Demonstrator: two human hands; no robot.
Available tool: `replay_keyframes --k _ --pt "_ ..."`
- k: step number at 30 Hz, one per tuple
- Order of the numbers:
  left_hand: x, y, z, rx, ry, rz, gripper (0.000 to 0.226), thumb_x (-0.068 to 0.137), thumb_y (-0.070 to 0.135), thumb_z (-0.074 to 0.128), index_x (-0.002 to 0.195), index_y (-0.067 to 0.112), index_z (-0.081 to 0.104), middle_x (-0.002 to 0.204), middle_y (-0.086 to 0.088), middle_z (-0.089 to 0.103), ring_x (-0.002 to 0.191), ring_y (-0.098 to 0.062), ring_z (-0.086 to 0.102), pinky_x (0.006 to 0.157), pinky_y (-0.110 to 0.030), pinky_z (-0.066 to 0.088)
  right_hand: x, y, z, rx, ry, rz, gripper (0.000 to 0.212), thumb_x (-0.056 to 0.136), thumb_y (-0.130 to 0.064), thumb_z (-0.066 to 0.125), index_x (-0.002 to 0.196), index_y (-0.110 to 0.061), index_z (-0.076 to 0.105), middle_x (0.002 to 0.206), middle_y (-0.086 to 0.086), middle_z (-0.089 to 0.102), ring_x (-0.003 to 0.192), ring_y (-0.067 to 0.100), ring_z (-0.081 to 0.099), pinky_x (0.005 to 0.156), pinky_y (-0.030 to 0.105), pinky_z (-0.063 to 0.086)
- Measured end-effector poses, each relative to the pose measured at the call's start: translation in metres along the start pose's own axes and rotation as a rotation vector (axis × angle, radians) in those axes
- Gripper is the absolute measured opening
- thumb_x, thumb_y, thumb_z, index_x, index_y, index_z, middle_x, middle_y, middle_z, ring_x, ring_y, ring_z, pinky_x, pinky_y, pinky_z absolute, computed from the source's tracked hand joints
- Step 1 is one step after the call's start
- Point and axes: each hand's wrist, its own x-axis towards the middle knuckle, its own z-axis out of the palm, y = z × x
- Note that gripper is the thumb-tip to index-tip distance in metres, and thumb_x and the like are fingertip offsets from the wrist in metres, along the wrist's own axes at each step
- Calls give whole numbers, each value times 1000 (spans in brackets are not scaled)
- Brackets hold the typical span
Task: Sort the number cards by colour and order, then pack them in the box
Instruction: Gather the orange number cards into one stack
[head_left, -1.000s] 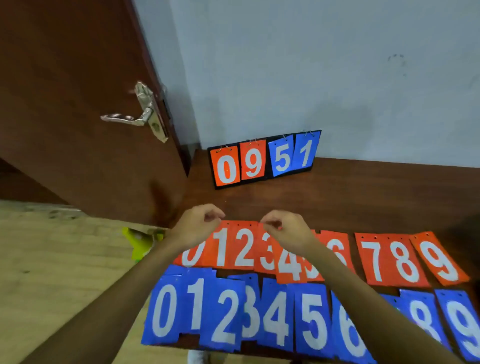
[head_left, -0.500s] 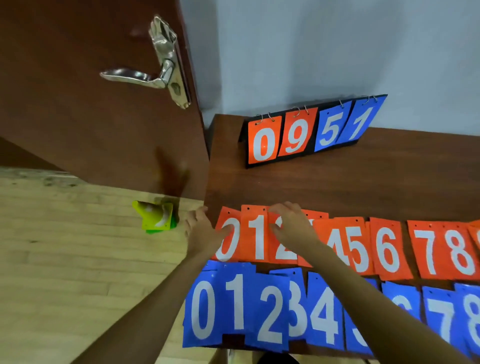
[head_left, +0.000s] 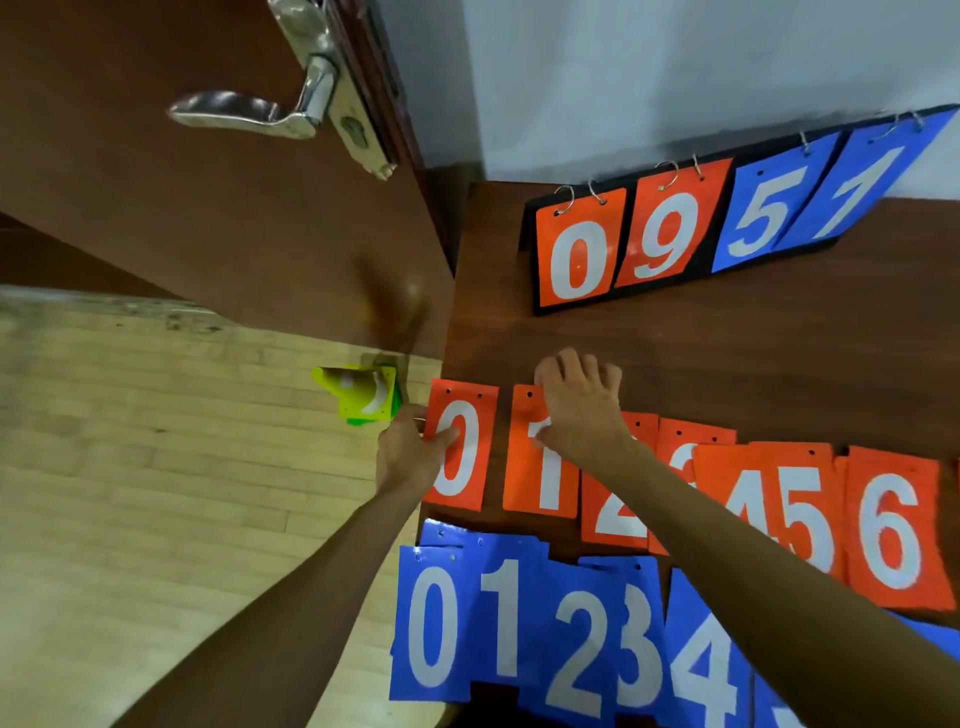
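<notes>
Orange number cards lie in a row on the dark wooden table (head_left: 727, 353), running from 0 up to 6 at the right edge of view. A row of blue cards (head_left: 524, 623) from 0 to 4 lies nearer me. My left hand (head_left: 408, 454) pinches the left edge of the orange 0 card (head_left: 465, 452), thumb on its face. My right hand (head_left: 582, 405) holds the orange 1 card (head_left: 540, 478), with its fingers curled over the card's top edge. The orange 2, 3 and 4 cards (head_left: 618, 519) overlap and are partly hidden by my right forearm.
A black flip scoreboard (head_left: 649, 228) showing 0, 9, 5, 1 stands at the back by the wall. A brown door with a metal handle (head_left: 249, 114) stands left of the table. A green cone (head_left: 363, 395) lies on the wooden floor by the table's left edge.
Both hands moved left along the orange row, from the 2 and 3 cards to the 0 and 1 cards. Those two now lie apart, and the view has shifted left and closer.
</notes>
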Motion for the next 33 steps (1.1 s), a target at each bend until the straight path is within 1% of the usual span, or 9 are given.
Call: replay_keyframes --k 4,7,11,17,20,22,25,30,33 --pt "3 -1 -15 -11 110 37 37 81 31 72 109 11 58 102 -9 67 79 -18 56 64 -26 42 7 -4 -1 225 3 42 48 75 -17 73 111 -22 41 108 2 57 109 23 52 99 43 29" --pt "4 7 -25 -75 160 65 29 87 30 64 109 11 59 103 -9 68 87 -25 63 70 -31 49 7 3 -14 606 -99 67 36 87 -5 59 116 -21 47 114 3 60 104 16 56 90 29 42" --pt "-36 7 -75 -297 41 288 18 93 36 55 103 21 56 98 -2 65 85 -17 64 69 -29 52 -49 -20 -62 757 91 22 27 88 -4 57 101 -28 56 100 -15 57 93 -2 53 71 6 37" --pt "-67 29 -77 -298 -227 338 28 99 39 40 114 20 54 105 0 65 93 -15 64 78 -34 55 -76 -46 -72 822 173 9 21 82 -13 68 93 -29 61 93 -14 62 89 0 58 77 8 42" --pt "-97 28 -71 -344 -360 396 16 96 42 45 104 33 56 95 11 65 81 -1 65 64 -16 50 -103 -55 -68 825 318 124 20 79 -16 72 88 -28 59 84 -17 57 78 -7 52 66 2 38" --pt "-112 26 -65 -300 -407 419 16 90 39 57 105 34 52 94 15 62 78 0 63 58 -14 46 -114 -58 -65 836 361 149 19 79 -17 73 87 -27 60 83 -17 56 77 -7 51 66 2 38" --pt "-124 26 -46 -245 -431 390 33 90 35 59 120 28 46 106 7 61 88 -6 61 64 -20 48 -121 -49 -63 830 333 126 13 81 -22 71 90 -27 62 87 -15 58 80 -5 52 67 5 39" --pt "-123 29 -8 -163 -346 275 32 96 30 51 127 23 45 114 5 55 98 -14 55 80 -33 46 -121 11 -53 798 322 214 13 90 -15 59 101 -21 63 96 -10 61 87 0 54 70 6 42" --pt "-118 35 11 -147 -320 196 34 95 31 52 128 25 44 112 7 53 95 -13 54 78 -32 45 -114 60 -36 568 214 316 26 88 -13 59 114 -16 61 114 3 61 106 19 54 90 27 45"
